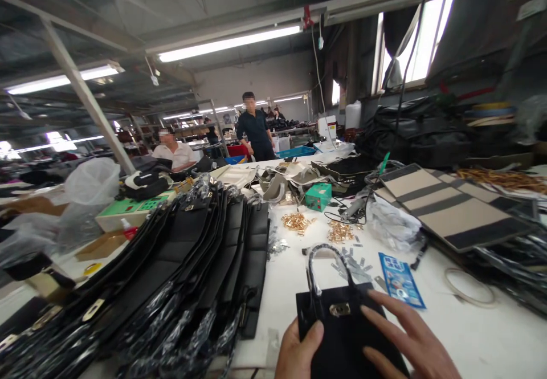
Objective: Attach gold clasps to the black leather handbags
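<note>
A small black handbag (337, 333) with a gold clasp (339, 309) and a plastic-wrapped handle (316, 259) is upright before me at the table's front. My left hand (297, 349) grips its left edge, thumb on the front panel, other fingers hidden behind. My right hand (412, 336) lies against the front and upper right side of the bag, fingers spread apart. Left of the handbag is a long row of flat black bag pieces (179, 259) with plastic-wrapped handles. Small metal strips (354, 265) lie just beyond the bag.
Piles of gold fittings (296, 223), a green box (318, 196) and a blue packet (400, 279) lie on the white table (478, 339). Striped panels (448, 208) are stacked at right beside a tape roll (470, 288). A person (256, 128) stands beyond; another (174, 152) is farther left.
</note>
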A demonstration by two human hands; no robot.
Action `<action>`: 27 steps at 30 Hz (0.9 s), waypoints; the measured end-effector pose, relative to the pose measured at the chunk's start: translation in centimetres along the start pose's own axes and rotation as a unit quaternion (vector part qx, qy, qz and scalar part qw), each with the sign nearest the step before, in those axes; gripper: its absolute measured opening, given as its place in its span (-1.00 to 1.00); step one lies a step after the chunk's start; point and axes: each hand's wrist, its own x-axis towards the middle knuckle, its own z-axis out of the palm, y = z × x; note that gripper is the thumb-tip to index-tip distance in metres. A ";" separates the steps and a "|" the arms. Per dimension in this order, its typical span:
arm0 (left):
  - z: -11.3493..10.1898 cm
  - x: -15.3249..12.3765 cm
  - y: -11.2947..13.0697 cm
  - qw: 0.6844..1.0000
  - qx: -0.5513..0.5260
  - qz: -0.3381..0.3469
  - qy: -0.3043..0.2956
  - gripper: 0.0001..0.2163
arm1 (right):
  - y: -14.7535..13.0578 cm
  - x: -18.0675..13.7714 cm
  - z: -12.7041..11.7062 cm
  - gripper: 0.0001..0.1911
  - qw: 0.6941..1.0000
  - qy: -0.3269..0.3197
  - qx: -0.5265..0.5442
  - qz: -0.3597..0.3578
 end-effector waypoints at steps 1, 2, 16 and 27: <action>-0.1 0.4 0.0 1.000 -0.001 -0.007 -0.006 -0.47 | -0.3 1.3 0.5 -0.48 1.000 -0.018 -0.004 -0.024; -0.2 0.8 0.1 1.000 -0.001 -0.012 -0.012 -0.46 | -0.6 2.6 0.9 -0.53 0.999 -0.036 -0.001 -0.038; -1.1 7.4 1.8 0.995 0.046 -0.072 -0.046 -0.42 | -0.3 9.6 2.5 -0.70 0.981 -0.156 0.103 0.052; -2.8 10.0 -0.1 0.993 0.105 -0.061 -0.013 -0.37 | 4.7 21.9 5.6 -0.72 0.972 -0.194 0.058 0.118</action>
